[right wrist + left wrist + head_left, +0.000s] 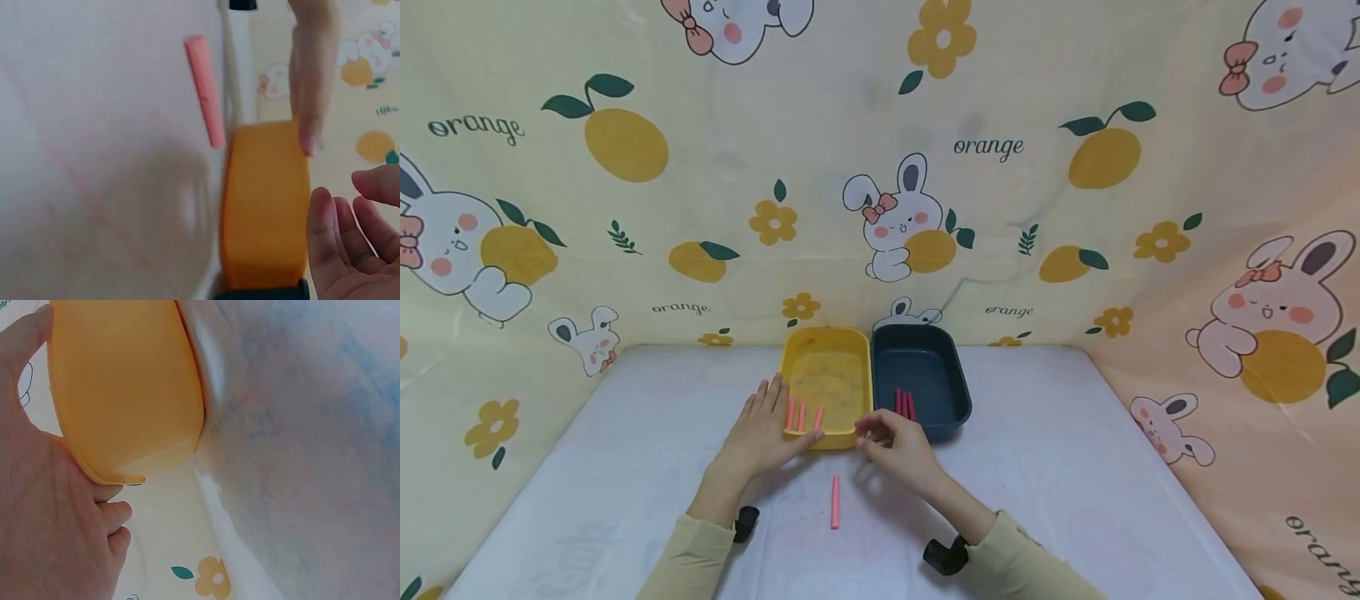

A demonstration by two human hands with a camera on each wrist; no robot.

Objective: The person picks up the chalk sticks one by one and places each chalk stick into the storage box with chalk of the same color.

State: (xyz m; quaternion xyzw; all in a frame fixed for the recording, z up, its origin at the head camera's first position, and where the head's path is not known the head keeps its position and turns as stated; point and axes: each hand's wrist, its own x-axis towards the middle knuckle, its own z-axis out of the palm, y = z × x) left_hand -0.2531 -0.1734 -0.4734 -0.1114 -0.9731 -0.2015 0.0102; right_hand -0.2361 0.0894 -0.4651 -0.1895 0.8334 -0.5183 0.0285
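Observation:
My left hand [766, 437] rests against the left side and near corner of a yellow plastic tray [829, 335], fingers stretched along its side and the thumb over its near rim. Three pink chalk-like sticks [801, 415] stand out inside that tray. Just off the tray's near right corner, my right hand [901, 450] is lifted with fingers loosely bent; the right wrist view shows a gap between thumb and fingers [322, 215], with nothing held. Another pink chalk-like stick [835, 502] lies on the table in front of the yellow tray, between both forearms.
A dark blue tray [958, 375] adjoins the yellow one on the right, with several dark pink sticks [905, 403] inside, partly behind my right hand. The white table cloth [1045, 467] has faint coloured smudges. A printed curtain [820, 125] hangs behind and beside the table.

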